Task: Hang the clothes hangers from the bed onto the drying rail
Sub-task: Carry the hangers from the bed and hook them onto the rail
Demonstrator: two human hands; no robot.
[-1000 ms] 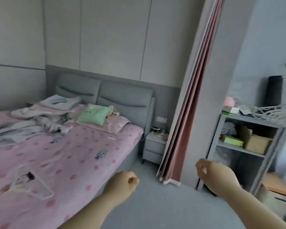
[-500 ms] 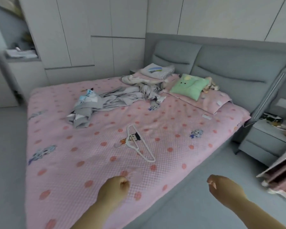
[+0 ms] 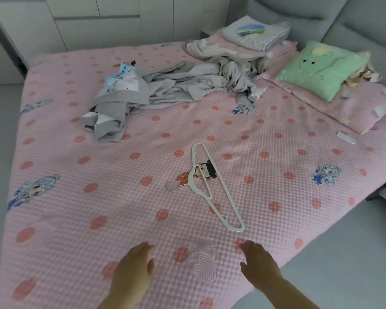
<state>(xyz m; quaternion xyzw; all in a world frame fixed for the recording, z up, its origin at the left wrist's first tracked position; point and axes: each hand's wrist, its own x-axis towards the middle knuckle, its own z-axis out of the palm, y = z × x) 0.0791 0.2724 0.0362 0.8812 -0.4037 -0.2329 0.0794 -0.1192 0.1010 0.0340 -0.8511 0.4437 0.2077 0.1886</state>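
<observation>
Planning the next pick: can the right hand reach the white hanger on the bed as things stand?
Probably yes. The right hand is open, low over the bedspread; the white hanger lies flat just ahead of it, with nothing between them.

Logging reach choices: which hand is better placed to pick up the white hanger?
Probably the right hand: its open fingers reach toward the near end of the white hanger; the left hand sits farther to the side.
</observation>
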